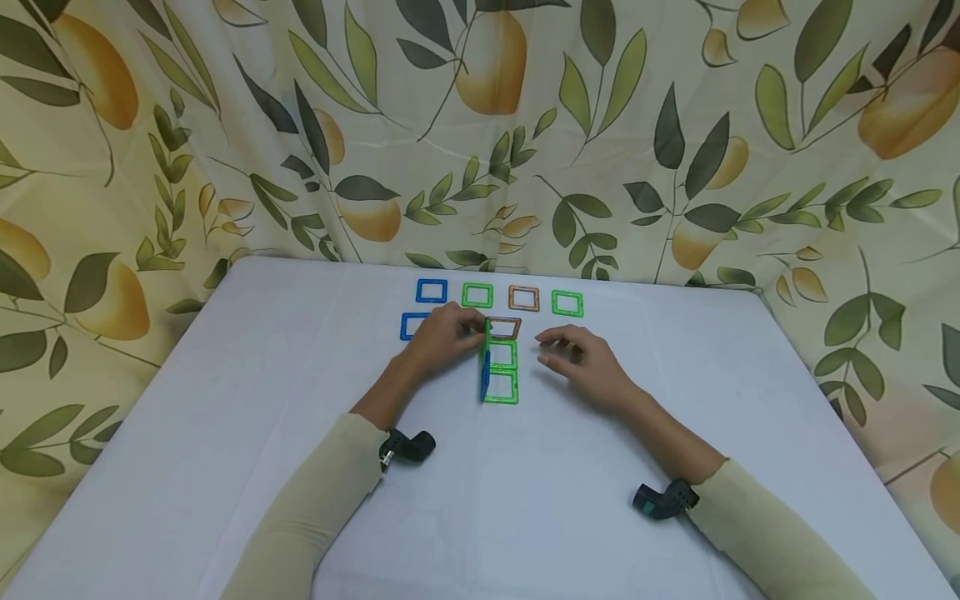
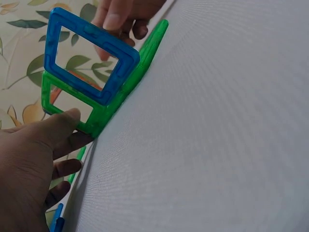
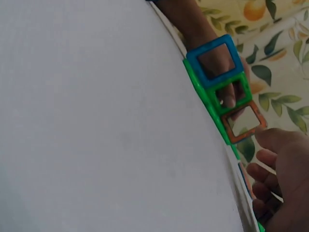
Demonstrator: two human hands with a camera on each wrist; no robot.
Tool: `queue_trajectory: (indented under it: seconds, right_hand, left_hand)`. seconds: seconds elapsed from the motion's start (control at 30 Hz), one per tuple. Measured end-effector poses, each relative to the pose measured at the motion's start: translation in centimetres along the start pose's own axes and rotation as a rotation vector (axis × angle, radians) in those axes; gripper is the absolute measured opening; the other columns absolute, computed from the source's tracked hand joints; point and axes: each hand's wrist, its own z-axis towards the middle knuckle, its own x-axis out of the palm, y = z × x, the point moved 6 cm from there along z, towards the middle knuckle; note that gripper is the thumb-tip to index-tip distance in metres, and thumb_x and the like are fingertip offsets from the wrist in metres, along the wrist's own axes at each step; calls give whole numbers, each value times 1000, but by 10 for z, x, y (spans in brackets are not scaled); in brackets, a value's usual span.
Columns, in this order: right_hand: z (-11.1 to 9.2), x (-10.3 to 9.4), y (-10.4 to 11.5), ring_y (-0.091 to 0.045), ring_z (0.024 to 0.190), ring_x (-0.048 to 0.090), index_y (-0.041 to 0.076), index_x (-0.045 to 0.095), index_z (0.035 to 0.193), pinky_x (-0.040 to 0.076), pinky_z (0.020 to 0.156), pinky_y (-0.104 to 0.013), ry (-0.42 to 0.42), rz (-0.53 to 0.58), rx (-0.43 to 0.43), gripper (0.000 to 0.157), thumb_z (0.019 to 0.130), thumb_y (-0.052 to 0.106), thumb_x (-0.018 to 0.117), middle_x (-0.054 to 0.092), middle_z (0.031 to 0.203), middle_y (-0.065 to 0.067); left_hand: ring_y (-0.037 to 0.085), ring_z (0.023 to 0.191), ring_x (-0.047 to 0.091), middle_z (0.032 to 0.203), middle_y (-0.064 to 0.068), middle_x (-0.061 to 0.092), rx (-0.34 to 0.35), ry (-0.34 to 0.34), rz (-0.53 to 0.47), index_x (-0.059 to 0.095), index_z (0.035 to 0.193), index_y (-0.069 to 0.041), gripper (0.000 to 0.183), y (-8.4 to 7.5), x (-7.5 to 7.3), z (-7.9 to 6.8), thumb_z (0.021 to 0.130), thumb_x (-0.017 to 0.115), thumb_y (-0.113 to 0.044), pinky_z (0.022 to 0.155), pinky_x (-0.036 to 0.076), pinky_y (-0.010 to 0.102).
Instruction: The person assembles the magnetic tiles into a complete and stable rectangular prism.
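Near the middle of the table in the head view, my left hand (image 1: 447,337) pinches an upright green magnetic tile (image 2: 67,99) by its edge, the thumb over its frame. Joined beside it stands a blue square tile (image 2: 91,55). Both rise from the left side of a strip of flat green tiles (image 1: 504,387). At the strip's far end is an orange tile (image 1: 505,328), which looks raised in the right wrist view. My right hand (image 1: 588,367) hovers to the right of the tiles, fingers loosely bent, holding nothing.
Behind the hands lies a row of flat square tiles: blue (image 1: 431,291), green (image 1: 477,295), orange (image 1: 523,299) and green (image 1: 567,303). A further blue tile (image 1: 411,326) is partly covered by the left hand. A patterned curtain (image 1: 480,167) hangs behind the white table (image 1: 300,358).
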Motion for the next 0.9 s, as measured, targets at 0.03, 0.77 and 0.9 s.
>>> queue_trajectory:
  seconds: [0.03,0.77,0.9]
  right_hand:
    - [2,-3,-4,-22,103,54,9,71,127,41,87,-38,-9,-9,12,32,97,21,78,68,117,-3]
    - [32,-40,-52,-26,90,46,1,73,124,37,81,-40,-175,-119,35,30,96,9,78,63,104,-14]
    - [36,-43,-54,-29,89,45,-2,70,128,36,80,-40,-189,-133,26,36,95,9,78,61,102,-16]
  left_hand:
    - [14,98,58,106,-5,75,-2,0,1,79,118,-13,21,0,0,0,98,75,-18,88,47,34]
    - [14,97,57,106,-6,74,-4,3,2,79,119,-13,23,5,1,2,98,76,-19,88,47,34]
    - [14,98,58,106,-6,74,-2,1,-4,79,119,-12,22,4,1,2,98,76,-18,89,47,35]
